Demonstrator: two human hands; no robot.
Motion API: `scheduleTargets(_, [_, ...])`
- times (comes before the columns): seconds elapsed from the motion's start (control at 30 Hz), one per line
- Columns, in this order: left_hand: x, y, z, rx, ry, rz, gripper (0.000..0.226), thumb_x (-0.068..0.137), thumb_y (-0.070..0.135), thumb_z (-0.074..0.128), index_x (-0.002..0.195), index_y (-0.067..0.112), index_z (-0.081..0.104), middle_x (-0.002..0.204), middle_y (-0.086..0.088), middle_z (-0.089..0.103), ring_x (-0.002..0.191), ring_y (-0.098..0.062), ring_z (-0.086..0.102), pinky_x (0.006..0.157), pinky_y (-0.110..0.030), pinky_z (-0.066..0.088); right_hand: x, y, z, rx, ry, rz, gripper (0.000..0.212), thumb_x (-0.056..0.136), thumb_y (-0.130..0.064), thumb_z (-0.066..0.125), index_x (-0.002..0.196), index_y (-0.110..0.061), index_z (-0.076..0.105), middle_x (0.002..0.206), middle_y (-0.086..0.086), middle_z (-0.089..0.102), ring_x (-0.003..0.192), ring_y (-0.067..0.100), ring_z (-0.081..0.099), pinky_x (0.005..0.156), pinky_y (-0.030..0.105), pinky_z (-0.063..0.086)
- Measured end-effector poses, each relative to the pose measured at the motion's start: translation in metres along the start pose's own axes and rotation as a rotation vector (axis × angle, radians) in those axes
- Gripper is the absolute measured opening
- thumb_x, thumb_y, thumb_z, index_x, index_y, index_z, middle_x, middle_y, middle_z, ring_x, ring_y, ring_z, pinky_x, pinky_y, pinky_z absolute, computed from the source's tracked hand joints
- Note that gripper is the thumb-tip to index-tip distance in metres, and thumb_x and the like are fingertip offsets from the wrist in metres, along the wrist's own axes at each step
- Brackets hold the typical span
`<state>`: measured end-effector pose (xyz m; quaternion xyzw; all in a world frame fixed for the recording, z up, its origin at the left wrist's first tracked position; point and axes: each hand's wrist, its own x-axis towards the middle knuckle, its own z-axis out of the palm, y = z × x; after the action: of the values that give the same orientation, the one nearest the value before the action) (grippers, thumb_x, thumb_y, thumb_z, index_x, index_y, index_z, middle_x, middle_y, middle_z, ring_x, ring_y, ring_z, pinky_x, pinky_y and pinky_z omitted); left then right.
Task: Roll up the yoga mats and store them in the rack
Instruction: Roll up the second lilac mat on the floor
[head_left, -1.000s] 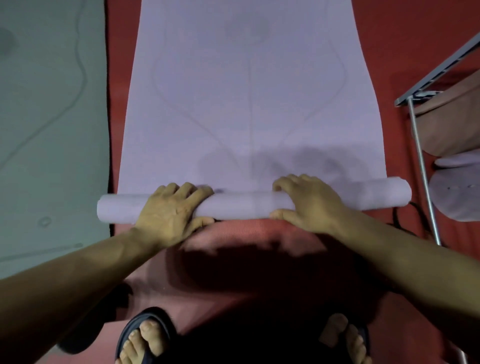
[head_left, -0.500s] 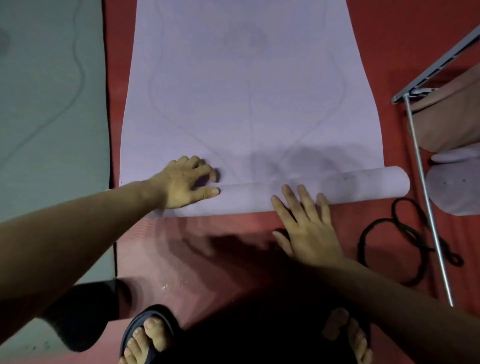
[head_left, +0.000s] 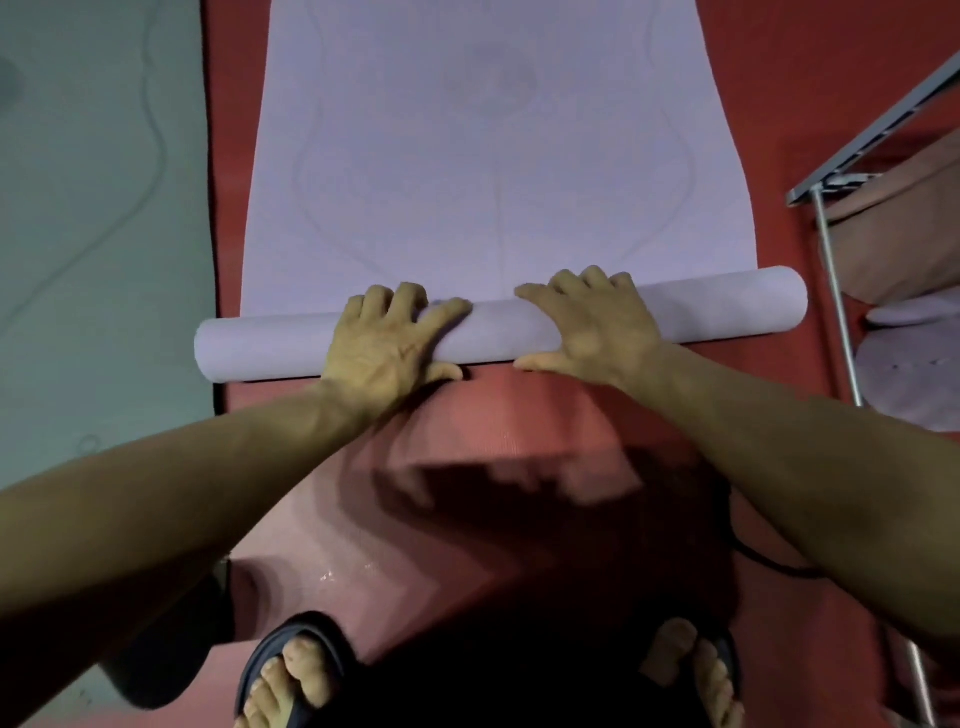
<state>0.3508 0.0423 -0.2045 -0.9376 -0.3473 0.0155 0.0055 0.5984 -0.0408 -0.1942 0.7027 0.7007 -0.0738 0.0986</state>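
Note:
A lilac yoga mat (head_left: 488, 156) lies flat on a red mat (head_left: 467, 431), stretching away from me. Its near end is wound into a roll (head_left: 717, 306) that spans the mat's width and tilts up to the right. My left hand (head_left: 387, 343) grips the roll left of centre, fingers curled over the top and thumb at the near side. My right hand (head_left: 592, 325) grips it just right of centre in the same way. A metal rack (head_left: 831, 270) stands at the right edge with rolled mats (head_left: 914, 374) inside.
A grey-green mat (head_left: 98, 218) lies on the floor to the left. My sandalled feet (head_left: 296, 670) stand on the red mat's near end. A black cord (head_left: 763, 561) lies on the floor under my right forearm. A dark rolled object (head_left: 156, 670) sits at the lower left.
Half a second ago my right hand lay flat on the red mat and my left reached over the roll; now both hands grip the roll, which is thicker and further along the mat.

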Motion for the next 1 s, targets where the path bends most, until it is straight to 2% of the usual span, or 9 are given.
scheduleTargets(0.13, [-0.023,-0.006,-0.005,-0.034,-0.003,0.105,0.069,0.084,0.079,0.03,0.136,0.035,0.042,0.11,-0.011,0.059,0.082,-0.036,0.057,0.072,-0.044,0.048,-0.017,-0.012,-0.009,0.101,-0.127,-0.035,0.091,0.076,-0.085,0.044,0.152,-0.039,0.025,0.141,0.0,0.045,0.122,0.029,0.045,0.099,0.05,0.036])
scheduleTargets(0.27, [-0.068,0.004,-0.007,-0.115,-0.031,0.155,0.066,0.089,0.075,0.031,0.139,0.034,0.044,0.107,-0.009,0.06,0.078,-0.035,0.059,0.071,-0.043,0.05,-0.058,-0.036,0.0,0.083,-0.161,-0.047,0.091,0.076,-0.083,0.047,0.152,-0.039,0.026,0.138,-0.001,0.051,0.119,0.03,0.051,0.096,0.045,0.038])
scheduleTargets(0.37, [-0.074,0.005,-0.005,-0.124,-0.116,0.181,0.065,0.09,0.075,0.026,0.141,0.037,0.038,0.108,-0.008,0.061,0.078,-0.035,0.061,0.072,-0.043,0.051,-0.086,-0.047,0.013,0.13,0.012,-0.06,0.083,0.079,-0.074,0.049,0.148,-0.028,0.04,0.129,0.003,0.059,0.109,0.032,0.055,0.094,0.045,0.037])
scheduleTargets(0.47, [-0.045,-0.011,-0.005,-0.19,-0.217,0.214,0.067,0.09,0.076,0.017,0.144,0.042,0.037,0.118,-0.006,0.062,0.091,-0.033,0.06,0.083,-0.043,0.05,-0.119,-0.051,0.026,0.126,0.236,-0.037,0.079,0.08,-0.059,0.062,0.146,-0.019,0.046,0.144,0.013,0.049,0.126,0.041,0.046,0.107,0.055,0.031])
scheduleTargets(0.63, [-0.005,-0.032,-0.005,-0.274,-0.303,0.213,0.08,0.08,0.087,0.006,0.135,0.049,0.049,0.126,0.003,0.051,0.108,-0.021,0.044,0.098,-0.041,0.034,-0.14,-0.057,0.039,0.055,0.187,0.031,0.085,0.082,-0.062,0.057,0.152,-0.02,0.035,0.162,0.011,0.026,0.145,0.046,0.024,0.112,0.065,0.02])
scheduleTargets(0.7, [0.004,-0.036,-0.009,-0.317,-0.247,0.222,0.074,0.084,0.084,0.018,0.132,0.041,0.056,0.121,0.002,0.058,0.102,-0.024,0.051,0.093,-0.042,0.041,-0.126,-0.053,0.045,0.042,0.2,0.029,0.088,0.083,-0.06,0.058,0.155,-0.019,0.028,0.164,0.011,0.018,0.148,0.046,0.014,0.113,0.068,0.013])
scheduleTargets(0.8, [0.013,-0.041,-0.022,-0.272,0.019,0.129,0.062,0.089,0.069,0.038,0.125,0.024,0.063,0.112,-0.003,0.063,0.093,-0.031,0.056,0.082,-0.042,0.046,-0.093,-0.043,0.042,0.041,0.229,0.046,0.096,0.082,-0.062,0.062,0.157,-0.018,0.02,0.165,0.013,0.014,0.149,0.046,0.01,0.113,0.07,0.008])
scheduleTargets(0.9, [0.003,-0.027,-0.028,-0.241,0.213,0.044,0.053,0.089,0.06,0.047,0.117,0.019,0.064,0.105,-0.003,0.066,0.088,-0.031,0.056,0.077,-0.041,0.043,-0.053,-0.027,0.031,-0.017,0.199,0.06,0.105,0.075,-0.072,0.058,0.156,-0.018,0.02,0.163,0.013,0.021,0.146,0.045,0.021,0.111,0.07,0.013])
scheduleTargets(1.0, [-0.007,-0.018,-0.012,-0.159,0.162,0.013,0.07,0.081,0.072,0.053,0.128,0.021,0.056,0.119,-0.005,0.059,0.101,-0.034,0.052,0.087,-0.045,0.042,-0.011,-0.012,0.012,-0.035,0.136,0.085,0.105,0.067,-0.076,0.063,0.152,-0.023,0.031,0.154,0.009,0.037,0.134,0.041,0.04,0.107,0.063,0.026])
